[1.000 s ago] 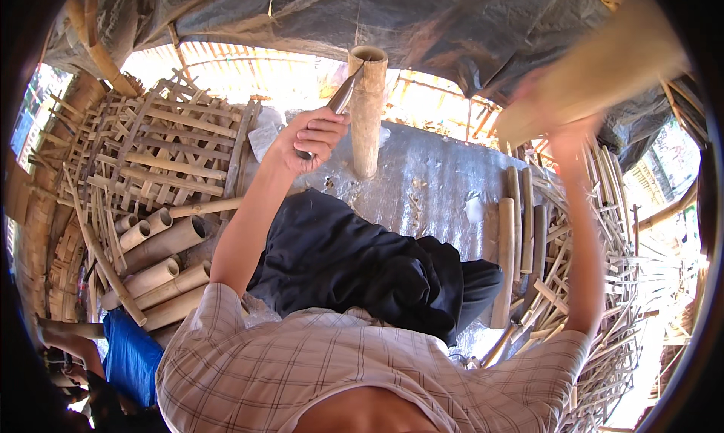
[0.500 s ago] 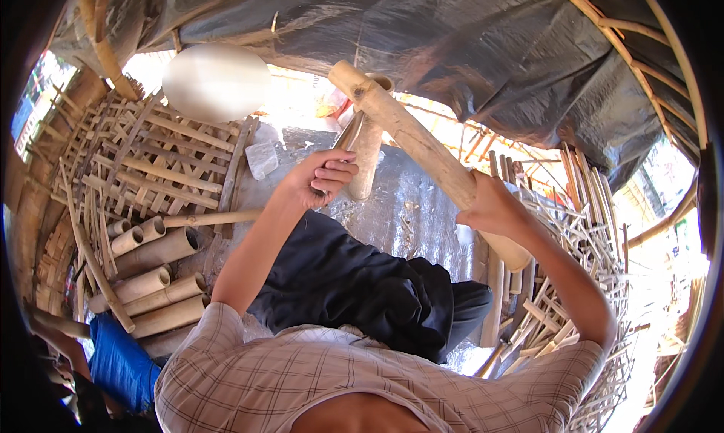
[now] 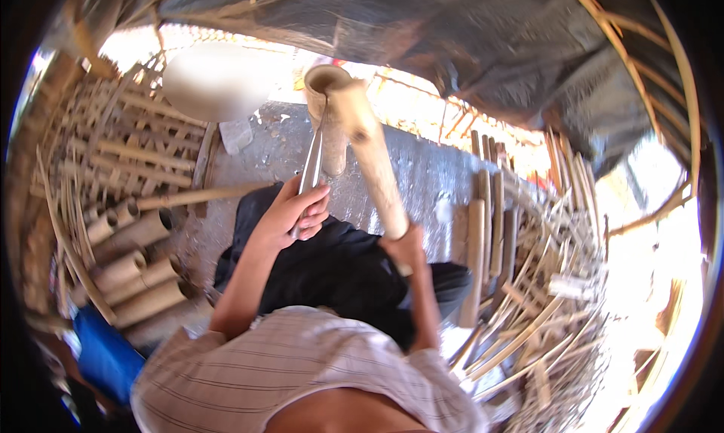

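My left hand (image 3: 294, 213) is closed around a long metal blade, a knife (image 3: 311, 164), held nearly upright with its tip at the wall of a bamboo tube. That bamboo tube (image 3: 336, 155) stands upright in front of me, its open rim facing up, with a dark line down from the rim where the blade meets it; I cannot tell how deep the blade sits. My right hand (image 3: 407, 248) grips the lower end of a bamboo pole (image 3: 379, 178). The pole slants up and away, its far end beside the tube's rim and overlapping it in view.
Cut bamboo tubes (image 3: 151, 301) lie stacked at left, below a woven bamboo lattice (image 3: 143, 150). Bamboo lengths (image 3: 473, 256) and a heap of split strips (image 3: 558, 335) are at right. A dark tarp (image 3: 452, 44) hangs beyond. Blue cloth (image 3: 109, 357) shows lower left.
My right hand has come down and left, and the pole has swung to a steeper angle. The left hand has lowered, with more of the blade showing. The view has shifted slightly.
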`<state>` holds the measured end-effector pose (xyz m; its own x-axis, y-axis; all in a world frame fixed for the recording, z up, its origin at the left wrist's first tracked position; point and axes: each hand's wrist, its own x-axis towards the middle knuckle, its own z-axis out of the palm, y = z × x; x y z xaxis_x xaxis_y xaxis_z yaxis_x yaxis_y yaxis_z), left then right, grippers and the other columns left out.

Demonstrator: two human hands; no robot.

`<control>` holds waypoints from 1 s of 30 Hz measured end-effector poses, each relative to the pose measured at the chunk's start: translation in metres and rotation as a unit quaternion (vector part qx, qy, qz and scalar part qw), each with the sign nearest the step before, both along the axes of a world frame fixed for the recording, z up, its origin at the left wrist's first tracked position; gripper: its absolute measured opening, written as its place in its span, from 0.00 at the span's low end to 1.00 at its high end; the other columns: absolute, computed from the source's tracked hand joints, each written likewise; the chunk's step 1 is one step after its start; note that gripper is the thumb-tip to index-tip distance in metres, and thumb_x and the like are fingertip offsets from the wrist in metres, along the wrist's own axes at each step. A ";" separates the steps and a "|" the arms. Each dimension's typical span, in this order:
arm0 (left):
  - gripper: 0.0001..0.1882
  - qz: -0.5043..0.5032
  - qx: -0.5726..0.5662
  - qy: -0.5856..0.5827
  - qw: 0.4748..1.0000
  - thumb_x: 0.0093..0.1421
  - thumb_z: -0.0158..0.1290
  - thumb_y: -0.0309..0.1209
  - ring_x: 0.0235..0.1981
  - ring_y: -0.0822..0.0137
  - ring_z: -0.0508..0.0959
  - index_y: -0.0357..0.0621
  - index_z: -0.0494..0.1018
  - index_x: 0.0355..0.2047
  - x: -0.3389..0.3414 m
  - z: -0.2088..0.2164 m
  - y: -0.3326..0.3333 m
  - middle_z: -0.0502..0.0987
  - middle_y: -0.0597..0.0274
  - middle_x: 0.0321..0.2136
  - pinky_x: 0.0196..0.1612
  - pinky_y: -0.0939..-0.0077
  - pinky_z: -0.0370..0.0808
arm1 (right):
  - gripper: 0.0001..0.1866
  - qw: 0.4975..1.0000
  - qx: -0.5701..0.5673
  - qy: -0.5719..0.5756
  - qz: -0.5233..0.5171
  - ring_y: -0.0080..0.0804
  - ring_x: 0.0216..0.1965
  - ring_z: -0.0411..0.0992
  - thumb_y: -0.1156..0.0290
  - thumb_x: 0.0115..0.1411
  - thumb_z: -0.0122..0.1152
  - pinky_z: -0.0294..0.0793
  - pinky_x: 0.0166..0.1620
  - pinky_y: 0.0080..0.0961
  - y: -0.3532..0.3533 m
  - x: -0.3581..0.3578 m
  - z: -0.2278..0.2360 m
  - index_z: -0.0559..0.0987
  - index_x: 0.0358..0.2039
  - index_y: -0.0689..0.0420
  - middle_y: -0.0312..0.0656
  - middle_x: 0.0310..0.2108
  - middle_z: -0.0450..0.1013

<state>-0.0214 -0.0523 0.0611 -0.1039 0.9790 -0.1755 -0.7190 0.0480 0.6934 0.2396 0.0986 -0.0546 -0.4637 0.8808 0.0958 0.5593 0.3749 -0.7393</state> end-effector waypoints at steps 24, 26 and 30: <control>0.14 -0.078 0.004 0.280 0.957 0.63 0.58 0.24 0.08 0.81 0.60 0.45 0.61 0.35 0.014 -0.042 0.059 0.60 0.74 0.14 0.09 0.80 0.54 | 0.24 0.957 0.076 0.229 -0.160 0.47 0.38 0.84 0.71 0.45 0.71 0.80 0.42 0.40 -0.038 0.024 0.001 0.79 0.42 0.70 0.58 0.32 0.81; 0.14 -0.081 0.018 0.276 0.957 0.63 0.59 0.24 0.08 0.81 0.60 0.45 0.62 0.36 0.027 -0.047 0.060 0.61 0.73 0.14 0.09 0.79 0.54 | 0.24 0.943 0.124 0.265 -0.155 0.46 0.38 0.84 0.72 0.45 0.71 0.80 0.43 0.39 -0.054 0.030 0.012 0.79 0.43 0.70 0.58 0.33 0.82; 0.14 -0.074 0.048 0.241 0.966 0.64 0.58 0.23 0.08 0.79 0.61 0.42 0.62 0.41 0.055 -0.056 0.051 0.61 0.72 0.14 0.09 0.79 0.55 | 0.25 0.951 0.146 0.233 -0.145 0.42 0.39 0.84 0.71 0.47 0.73 0.80 0.44 0.38 -0.087 0.047 0.063 0.79 0.45 0.69 0.54 0.34 0.83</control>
